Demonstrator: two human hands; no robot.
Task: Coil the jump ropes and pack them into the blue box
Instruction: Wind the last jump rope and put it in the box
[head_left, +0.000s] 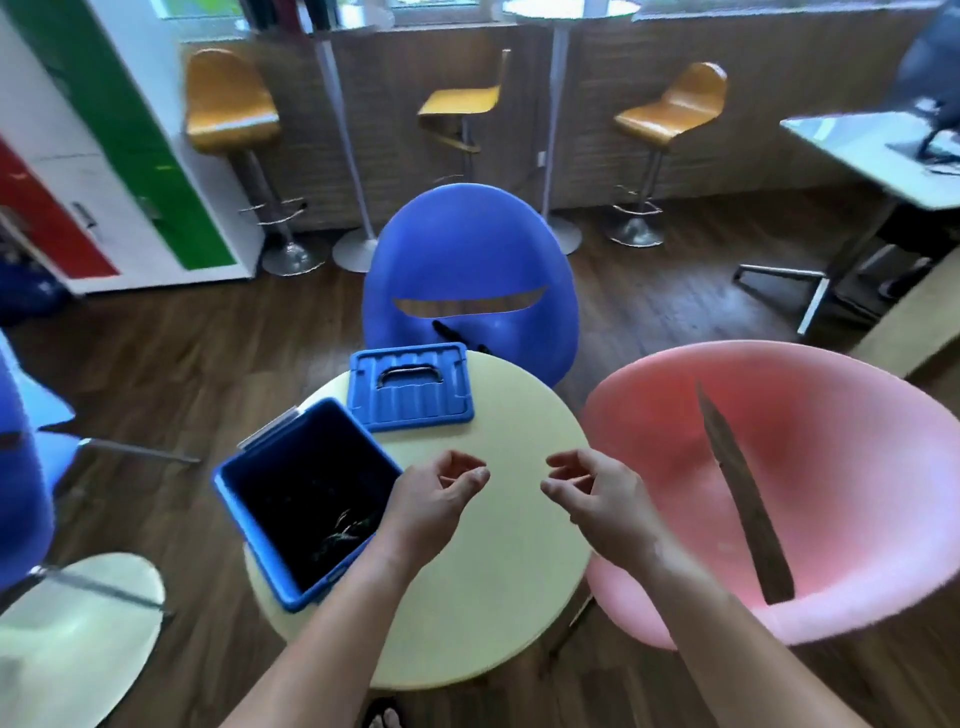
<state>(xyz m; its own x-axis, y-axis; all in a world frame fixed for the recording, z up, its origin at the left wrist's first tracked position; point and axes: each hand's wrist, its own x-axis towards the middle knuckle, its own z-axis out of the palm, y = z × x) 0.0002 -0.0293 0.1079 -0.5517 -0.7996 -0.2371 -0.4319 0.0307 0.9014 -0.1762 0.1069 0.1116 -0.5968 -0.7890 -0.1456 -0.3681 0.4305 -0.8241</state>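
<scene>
The blue box stands open on the left part of the round pale-yellow table. Dark rope coils lie at its bottom, dim and hard to make out. The box's blue lid with a handle lies flat on the table's far side. My left hand hovers over the table beside the box's right rim, fingers loosely curled, holding nothing. My right hand hovers a little to the right of it, likewise loosely curled and empty.
A blue chair stands behind the table and a pink chair to the right. Another blue chair is at the left edge. Orange bar stools line the back wall. Wooden floor lies all around.
</scene>
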